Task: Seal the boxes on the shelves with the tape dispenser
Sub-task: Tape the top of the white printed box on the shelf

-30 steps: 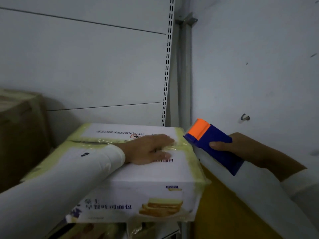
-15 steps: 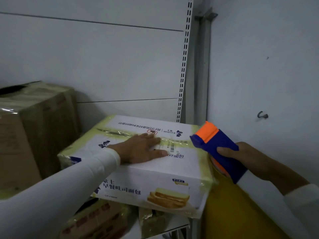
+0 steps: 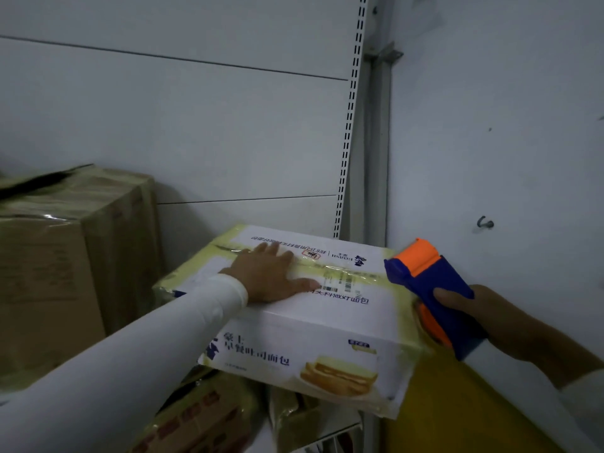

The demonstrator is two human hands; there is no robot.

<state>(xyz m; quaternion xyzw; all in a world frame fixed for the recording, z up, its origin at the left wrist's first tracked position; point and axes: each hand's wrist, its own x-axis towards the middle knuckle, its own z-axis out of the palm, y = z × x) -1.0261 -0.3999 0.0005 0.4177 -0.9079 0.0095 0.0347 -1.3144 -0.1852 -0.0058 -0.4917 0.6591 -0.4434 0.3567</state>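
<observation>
Biggest thing here is the white shelving back panel (image 3: 196, 125) with its slotted upright (image 3: 351, 125) running down the right side, next to a plain wall with a small hook (image 3: 485, 223) on it. On the left of the shelf sits a tall brown cardboard box (image 3: 65, 273), shiny tape across its top.

Right of it, near the shelf's right end, is the white bread carton (image 3: 327, 322) with yellowish edges, lying on top of other packed goods. The front face has a picture of sliced toast and blue Chinese print that I think reads something like 早餐吐司面包, but it's blurry, so don't quote me. The top has upside-down print, a barcode sticker, and a strip of clear tape (image 3: 346, 273) along the centre seam.

The left hand (image 3: 271, 276), in a white sleeve, lies flat on the carton's top with fingers straight and spread, pressing over the seam. The right hand (image 3: 490, 318) grips the blue-and-orange tape dispenser (image 3: 431, 289), fingers wrapped round its body, its orange roller end at the carton's right top edge, where the tape strip ends.
</observation>
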